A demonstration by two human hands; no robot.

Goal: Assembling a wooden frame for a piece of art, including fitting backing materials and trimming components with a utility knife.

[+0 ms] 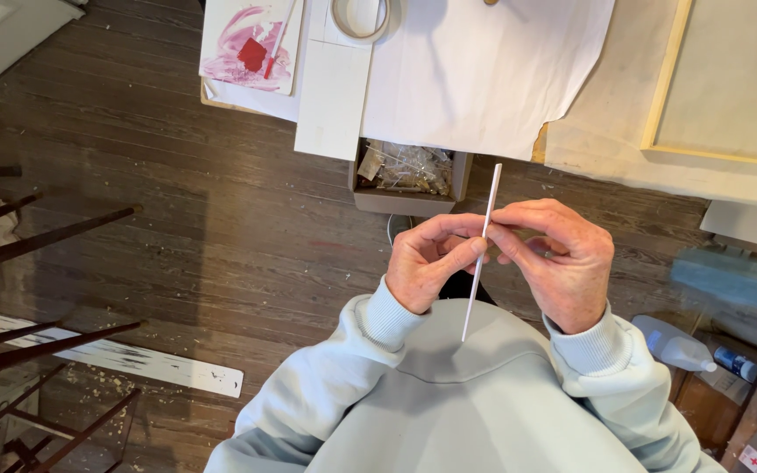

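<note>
Both my left hand [431, 263] and right hand [558, 258] pinch the thin white strip [482, 254], below the counter [484, 79]; I'm checking it, and turning it needs gentle fingers.

Matt white strip [482, 251] — dark, worn wood floor [221, 228]

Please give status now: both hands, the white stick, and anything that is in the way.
Left hand and right hand both pinch the thin white stick mid-length. Stick nearly upright, over the lap. Nothing in the way; open box sits beyond, apart.
</note>
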